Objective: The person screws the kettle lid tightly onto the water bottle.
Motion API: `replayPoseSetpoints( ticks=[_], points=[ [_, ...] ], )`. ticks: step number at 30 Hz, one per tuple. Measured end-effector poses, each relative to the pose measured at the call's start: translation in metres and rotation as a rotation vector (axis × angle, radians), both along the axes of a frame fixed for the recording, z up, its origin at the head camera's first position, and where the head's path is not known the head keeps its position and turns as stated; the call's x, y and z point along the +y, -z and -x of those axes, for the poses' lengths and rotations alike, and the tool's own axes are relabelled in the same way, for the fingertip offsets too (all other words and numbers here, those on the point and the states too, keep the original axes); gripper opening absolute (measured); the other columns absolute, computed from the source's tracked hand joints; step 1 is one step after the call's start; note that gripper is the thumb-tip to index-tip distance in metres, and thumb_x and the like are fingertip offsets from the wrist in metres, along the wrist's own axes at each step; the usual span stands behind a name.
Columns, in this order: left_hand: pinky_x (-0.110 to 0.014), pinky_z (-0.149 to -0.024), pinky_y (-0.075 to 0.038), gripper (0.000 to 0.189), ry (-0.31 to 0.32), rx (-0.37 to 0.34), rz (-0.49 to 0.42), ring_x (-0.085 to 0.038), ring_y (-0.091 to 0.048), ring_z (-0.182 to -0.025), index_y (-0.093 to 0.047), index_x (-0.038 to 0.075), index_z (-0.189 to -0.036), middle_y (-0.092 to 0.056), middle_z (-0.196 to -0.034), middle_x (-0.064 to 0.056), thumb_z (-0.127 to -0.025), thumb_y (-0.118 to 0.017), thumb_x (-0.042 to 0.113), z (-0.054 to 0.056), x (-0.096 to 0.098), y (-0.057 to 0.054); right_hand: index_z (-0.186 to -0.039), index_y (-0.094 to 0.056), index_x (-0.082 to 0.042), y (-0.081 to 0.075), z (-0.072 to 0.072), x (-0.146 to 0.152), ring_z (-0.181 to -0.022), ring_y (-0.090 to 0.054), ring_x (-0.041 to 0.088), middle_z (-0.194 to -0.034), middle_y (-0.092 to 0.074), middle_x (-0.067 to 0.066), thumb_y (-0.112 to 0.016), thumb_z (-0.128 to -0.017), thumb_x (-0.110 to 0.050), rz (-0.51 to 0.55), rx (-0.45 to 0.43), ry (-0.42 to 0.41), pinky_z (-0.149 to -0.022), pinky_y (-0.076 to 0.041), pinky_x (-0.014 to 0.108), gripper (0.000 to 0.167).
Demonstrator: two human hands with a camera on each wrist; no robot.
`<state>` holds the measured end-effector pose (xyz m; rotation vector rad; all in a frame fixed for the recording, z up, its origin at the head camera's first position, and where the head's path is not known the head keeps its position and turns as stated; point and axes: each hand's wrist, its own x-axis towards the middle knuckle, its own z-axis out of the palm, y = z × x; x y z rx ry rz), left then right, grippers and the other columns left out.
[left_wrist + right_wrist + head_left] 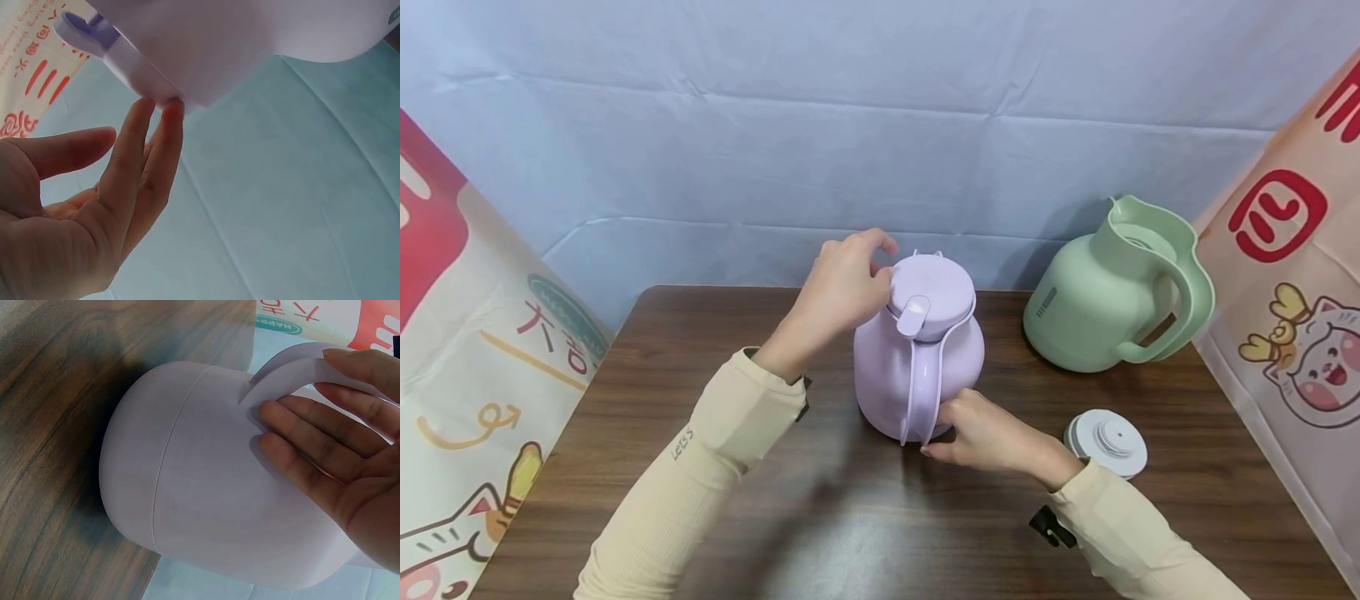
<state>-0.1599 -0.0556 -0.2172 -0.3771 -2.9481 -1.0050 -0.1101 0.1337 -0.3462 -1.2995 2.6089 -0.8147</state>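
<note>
A lilac insulated jug (880,375) stands upright on the table, its handle toward me and its lid (932,287) seated on top with a small lever. My left hand (850,279) is at the lid's left side. In the left wrist view, two fingertips of that hand (94,212) touch the lid's edge, and the thumb stays apart from it. Low on the jug's handle (290,372), my right hand (337,431) pinches it between thumb and index finger. The other fingers of that hand lie against the jug's body.
A light green jug (1075,308) without a visible top lid stands at the back right. In front of it, a round white stopper (1108,442) lies on the brown wooden table (925,533). A pale blue cloth (760,150) hangs behind, with printed cloths on both sides.
</note>
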Motion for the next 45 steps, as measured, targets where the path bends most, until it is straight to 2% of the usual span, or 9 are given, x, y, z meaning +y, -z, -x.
replayPoseSetpoints(
  ticks=[6, 15, 19, 23, 26, 31, 34, 39, 45],
  points=[
    [-0.031, -0.075, -0.047, 0.037, 0.037, -0.029, -0.006, -0.020, -0.058, -0.095, -0.057, 0.008, -0.120, -0.066, -0.100, -0.008, -0.085, -0.046, 0.004, 0.0023, 0.0002, 0.0019, -0.077, -0.068, -0.009, -0.0002, -0.0004, -0.0002, -0.070, -0.056, 0.004, -0.075, -0.063, -0.008, -0.073, -0.071, -0.008, 0.002, -0.005, 0.003, -0.065, -0.048, 0.025, 0.008],
    [-0.031, -0.066, -0.045, 0.022, -0.012, -0.008, 0.019, -0.021, -0.056, -0.085, -0.060, 0.006, -0.103, -0.065, -0.082, -0.004, -0.084, -0.048, 0.004, -0.0009, -0.0009, -0.0001, -0.080, -0.069, -0.008, -0.0015, -0.0002, -0.0002, -0.073, -0.058, 0.005, -0.078, -0.064, -0.007, -0.073, -0.072, -0.007, 0.009, -0.005, -0.010, -0.067, -0.048, 0.025, 0.010],
    [-0.031, -0.067, -0.045, 0.026, 0.015, -0.013, 0.007, -0.021, -0.056, -0.083, -0.058, 0.006, -0.109, -0.065, -0.083, -0.006, -0.085, -0.047, 0.004, -0.0003, -0.0015, -0.0003, -0.080, -0.068, -0.009, -0.0021, -0.0002, -0.0003, -0.073, -0.058, 0.005, -0.078, -0.064, -0.008, -0.073, -0.072, -0.007, 0.011, 0.005, -0.017, -0.066, -0.048, 0.025, 0.010],
    [-0.031, -0.074, -0.046, 0.036, 0.059, -0.033, -0.003, -0.020, -0.058, -0.093, -0.056, 0.005, -0.117, -0.066, -0.097, -0.009, -0.084, -0.045, 0.001, 0.0027, -0.0028, 0.0004, -0.081, -0.068, -0.009, -0.0021, -0.0004, -0.0004, -0.074, -0.058, 0.005, -0.079, -0.064, -0.008, -0.073, -0.072, -0.008, 0.009, 0.006, -0.015, -0.067, -0.048, 0.025, 0.010],
    [-0.030, -0.077, -0.046, 0.040, 0.066, -0.038, -0.003, -0.019, -0.058, -0.097, -0.055, 0.006, -0.121, -0.065, -0.103, -0.009, -0.082, -0.044, 0.000, 0.0038, -0.0036, 0.0011, -0.080, -0.068, -0.009, -0.0021, -0.0004, -0.0005, -0.073, -0.057, 0.005, -0.078, -0.064, -0.008, -0.073, -0.072, -0.008, 0.007, 0.005, -0.012, -0.066, -0.048, 0.025, 0.010],
    [-0.030, -0.068, -0.045, 0.032, 0.016, -0.022, 0.025, -0.019, -0.057, -0.083, -0.056, 0.007, -0.117, -0.065, -0.087, -0.006, -0.086, -0.047, 0.007, 0.0021, -0.0050, 0.0007, -0.080, -0.068, -0.009, -0.0014, -0.0001, -0.0005, -0.072, -0.057, 0.005, -0.077, -0.063, -0.008, -0.073, -0.071, -0.008, 0.001, 0.010, -0.008, -0.066, -0.048, 0.025, 0.010],
    [-0.031, -0.066, -0.044, 0.027, 0.001, -0.016, 0.036, -0.020, -0.056, -0.080, -0.057, 0.007, -0.113, -0.064, -0.082, -0.004, -0.088, -0.048, 0.009, 0.0017, -0.0055, 0.0000, -0.080, -0.068, -0.008, -0.0006, -0.0001, -0.0004, -0.072, -0.057, 0.007, -0.077, -0.063, -0.008, -0.073, -0.071, -0.007, -0.001, 0.017, -0.004, -0.066, -0.048, 0.026, 0.010],
    [-0.031, -0.067, -0.044, 0.028, 0.019, -0.016, 0.034, -0.021, -0.056, -0.081, -0.057, 0.007, -0.114, -0.064, -0.085, -0.006, -0.088, -0.047, 0.008, 0.0026, -0.0064, 0.0003, -0.079, -0.068, -0.008, -0.0002, 0.0001, -0.0005, -0.072, -0.057, 0.007, -0.077, -0.063, -0.008, -0.073, -0.070, -0.007, 0.001, 0.025, -0.004, -0.066, -0.048, 0.026, 0.010],
    [-0.033, -0.075, -0.044, 0.037, 0.075, -0.026, 0.069, -0.021, -0.054, -0.089, -0.053, 0.007, -0.125, -0.063, -0.097, -0.009, -0.089, -0.044, 0.007, 0.0037, -0.0078, 0.0007, -0.078, -0.068, -0.009, 0.0005, 0.0004, -0.0006, -0.073, -0.059, 0.008, -0.077, -0.063, -0.007, -0.073, -0.071, -0.007, 0.000, 0.024, -0.004, -0.067, -0.049, 0.026, 0.009]
  ],
)
